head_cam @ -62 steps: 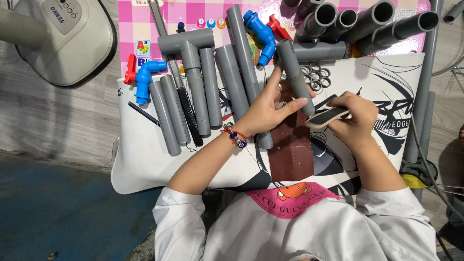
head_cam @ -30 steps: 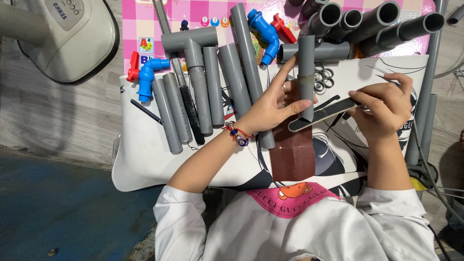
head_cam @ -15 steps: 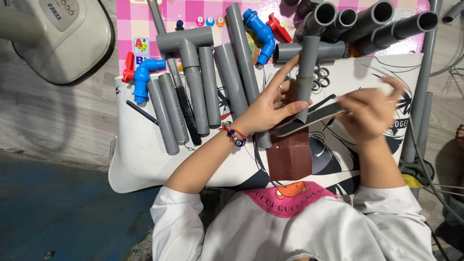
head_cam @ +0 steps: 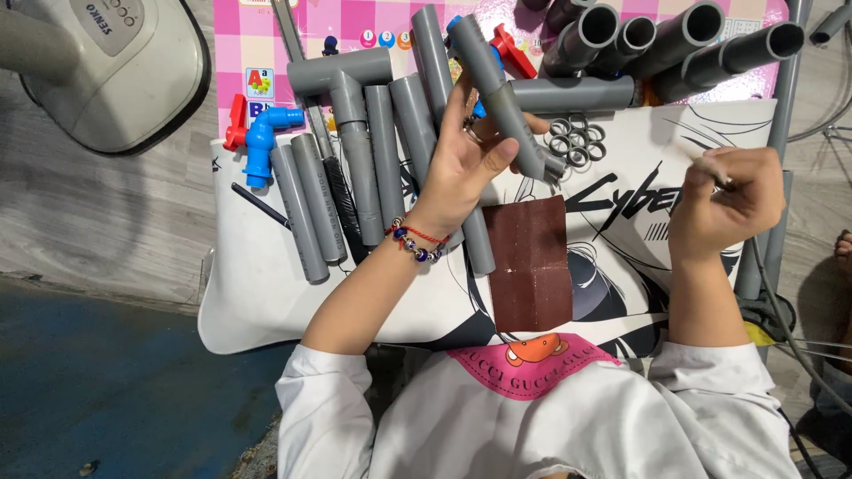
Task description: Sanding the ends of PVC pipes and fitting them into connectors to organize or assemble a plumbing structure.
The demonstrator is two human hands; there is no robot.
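My left hand (head_cam: 461,164) is wrapped around a grey pipe piece (head_cam: 501,98), holding it tilted in the air just above the brown sandpaper sheet (head_cam: 531,263), its lower end pointing down toward the cluster of small rings (head_cam: 575,140) that lies just beyond the sheet's far edge. My right hand (head_cam: 728,204) is curled into a loose fist well to the right of the sandpaper, pinching something thin that I cannot make out. Left of the sandpaper, a row of grey pipes (head_cam: 355,177) rests on the white printed mat (head_cam: 257,293), with a blue elbow fitting (head_cam: 264,133) at its far left end. To handle this pipe well, I judge the grip should sit near its middle, thumb firmly across it, so the end stays steady and clear of the rings.
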